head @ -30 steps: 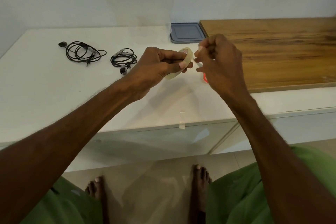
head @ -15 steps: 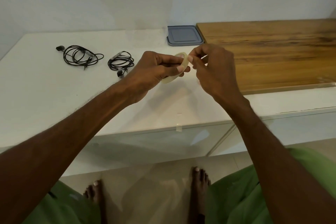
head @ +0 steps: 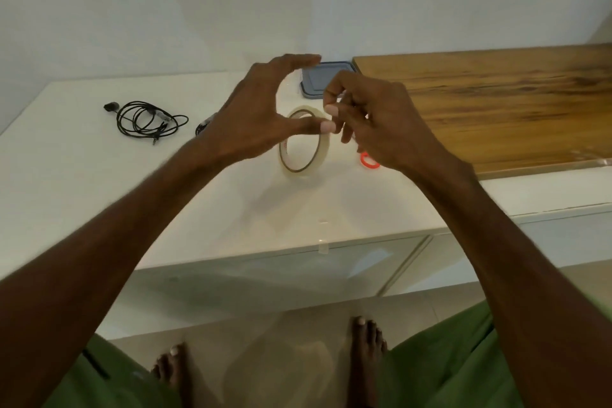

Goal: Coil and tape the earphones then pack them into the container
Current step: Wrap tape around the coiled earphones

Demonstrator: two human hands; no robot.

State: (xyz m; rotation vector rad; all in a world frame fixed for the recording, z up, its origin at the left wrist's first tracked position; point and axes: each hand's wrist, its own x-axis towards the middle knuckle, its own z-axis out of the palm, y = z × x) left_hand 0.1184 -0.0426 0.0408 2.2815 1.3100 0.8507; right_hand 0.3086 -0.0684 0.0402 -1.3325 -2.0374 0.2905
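A black coiled earphone (head: 145, 119) lies on the white counter (head: 99, 175) at the left. A second black earphone (head: 202, 124) peeks out behind my left hand (head: 258, 116). That hand is spread open, its thumb just in front of the top of a clear tape roll (head: 303, 144), which stands on edge on the counter. My right hand (head: 381, 122) is beside the roll, thumb and forefinger pinched on what looks like a small clear tape strip, barely visible. The grey-blue lidded container (head: 326, 79) sits behind both hands by the wall.
A wooden board (head: 480, 103) covers the counter's right side. A small red object (head: 367, 161) shows under my right hand. A short strip of tape (head: 323, 243) hangs at the counter's front edge. My bare feet stand on the floor below.
My left hand has opened and let go of the tape roll, which now stands on the counter. My right hand has drawn slightly away from the roll, still pinched.
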